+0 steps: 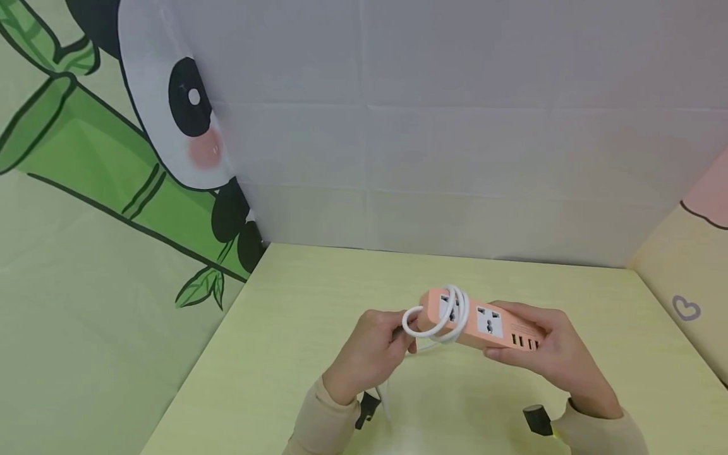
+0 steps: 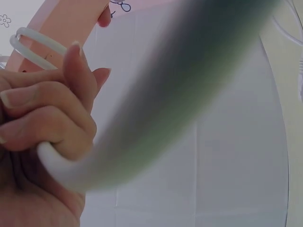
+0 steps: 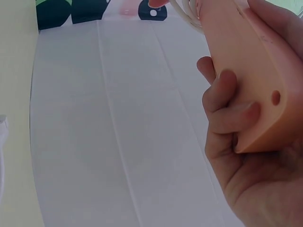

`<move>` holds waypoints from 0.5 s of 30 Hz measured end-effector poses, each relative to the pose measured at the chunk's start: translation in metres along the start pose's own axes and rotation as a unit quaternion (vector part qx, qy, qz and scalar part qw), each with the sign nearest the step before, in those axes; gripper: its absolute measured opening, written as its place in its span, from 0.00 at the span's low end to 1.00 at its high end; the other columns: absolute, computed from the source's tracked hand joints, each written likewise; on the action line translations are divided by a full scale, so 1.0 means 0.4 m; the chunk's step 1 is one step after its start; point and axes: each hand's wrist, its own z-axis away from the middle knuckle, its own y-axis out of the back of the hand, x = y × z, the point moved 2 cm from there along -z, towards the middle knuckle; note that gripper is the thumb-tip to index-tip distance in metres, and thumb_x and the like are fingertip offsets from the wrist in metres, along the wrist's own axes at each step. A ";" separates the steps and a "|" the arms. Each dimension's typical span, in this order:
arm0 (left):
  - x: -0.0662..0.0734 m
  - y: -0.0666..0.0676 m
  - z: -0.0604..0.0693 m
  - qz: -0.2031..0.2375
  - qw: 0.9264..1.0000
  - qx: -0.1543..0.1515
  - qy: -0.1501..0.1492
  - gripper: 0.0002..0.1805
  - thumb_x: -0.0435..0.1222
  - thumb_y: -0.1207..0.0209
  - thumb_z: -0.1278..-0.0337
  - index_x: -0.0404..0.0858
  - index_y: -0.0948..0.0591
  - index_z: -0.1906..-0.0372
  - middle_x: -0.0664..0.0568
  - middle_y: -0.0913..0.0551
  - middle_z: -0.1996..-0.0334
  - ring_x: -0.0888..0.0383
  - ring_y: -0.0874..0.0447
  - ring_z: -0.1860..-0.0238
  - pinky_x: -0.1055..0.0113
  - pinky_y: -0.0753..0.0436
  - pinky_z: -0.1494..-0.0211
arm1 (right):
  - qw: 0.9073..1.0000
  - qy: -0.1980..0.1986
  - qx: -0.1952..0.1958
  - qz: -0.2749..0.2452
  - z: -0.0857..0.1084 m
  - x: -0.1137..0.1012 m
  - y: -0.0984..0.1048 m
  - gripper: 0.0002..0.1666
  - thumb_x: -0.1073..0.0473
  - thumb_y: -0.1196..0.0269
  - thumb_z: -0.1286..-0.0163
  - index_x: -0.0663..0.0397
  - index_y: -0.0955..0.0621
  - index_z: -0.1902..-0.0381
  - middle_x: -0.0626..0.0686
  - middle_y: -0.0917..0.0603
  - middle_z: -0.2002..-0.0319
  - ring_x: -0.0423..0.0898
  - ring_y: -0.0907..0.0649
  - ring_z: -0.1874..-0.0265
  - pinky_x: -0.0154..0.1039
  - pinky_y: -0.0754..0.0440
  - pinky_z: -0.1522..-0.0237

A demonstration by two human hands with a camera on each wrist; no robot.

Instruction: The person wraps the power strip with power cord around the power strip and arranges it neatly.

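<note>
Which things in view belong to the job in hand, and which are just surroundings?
Job:
peach power strip, held by the right hand
white cord, looped round the strip, gripped by the left hand

Surroundings:
pale yellow table
panda print
grey backdrop

Beige left sleeve (image 1: 325, 418), matching right sleeve (image 1: 604, 436), black left-wrist block (image 1: 368, 407), black right-wrist block (image 1: 537, 419) (yellow beside it)
</note>
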 end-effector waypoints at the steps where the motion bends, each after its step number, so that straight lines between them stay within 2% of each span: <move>1: 0.001 -0.001 0.000 -0.001 1.000 -0.001 0.004 0.11 0.25 0.46 0.31 0.38 0.16 0.67 0.54 0.18 0.81 0.71 0.33 0.82 0.77 0.32 0.78 | 1.000 -0.001 0.002 0.001 0.000 0.001 0.000 0.32 0.72 0.23 0.48 0.54 0.17 0.43 0.47 0.11 0.60 0.43 0.19 0.70 0.36 0.21 0.69; 10: 0.004 -0.009 -0.001 -0.003 1.000 -0.008 -0.003 0.14 0.35 0.45 0.25 0.41 0.18 0.71 0.55 0.20 0.82 0.71 0.30 0.81 0.77 0.30 0.78 | 0.999 -0.014 0.024 0.016 0.000 0.004 0.002 0.33 0.72 0.23 0.49 0.53 0.17 0.43 0.45 0.12 0.60 0.42 0.19 0.68 0.35 0.21 0.70; 15: 0.002 -0.011 -0.002 -0.010 1.000 -0.016 -0.005 0.13 0.36 0.46 0.24 0.41 0.17 0.68 0.55 0.20 0.82 0.72 0.31 0.82 0.78 0.31 0.77 | 0.999 -0.018 0.045 0.023 0.000 0.001 0.001 0.33 0.72 0.23 0.49 0.56 0.17 0.42 0.43 0.12 0.59 0.41 0.19 0.68 0.35 0.21 0.69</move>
